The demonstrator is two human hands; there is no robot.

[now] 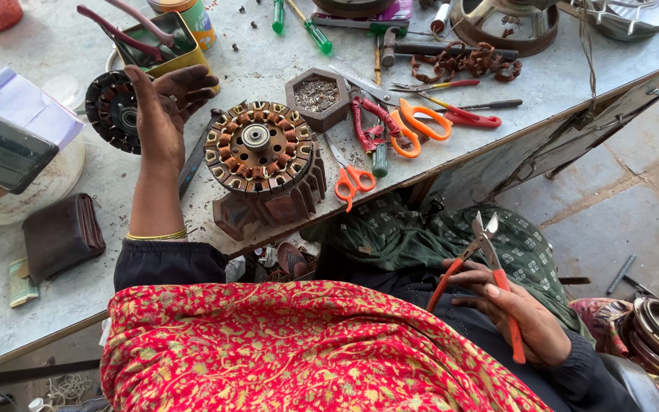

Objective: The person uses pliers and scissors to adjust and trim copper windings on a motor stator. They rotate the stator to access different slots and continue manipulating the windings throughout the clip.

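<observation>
The round copper-wound motor stator (259, 146) sits on a rusty metal block (268, 204) at the grey table's (78, 305) near edge. Just beside it, the left hand (163, 111) is raised, fingers loosely curled, holding nothing. The right hand (516, 313), off the table over the lap, grips orange-handled cutting pliers (490, 263). Orange-handled scissors (351, 179) lie right of the stator.

The left hand (163, 107) is raised, forearm stretched out from a dark sleeve, palm turned sideways, fingers loosely curled and holding nothing. The right hand (524, 313) lies low by the lap, fingers apparently wrapped closed.
</observation>
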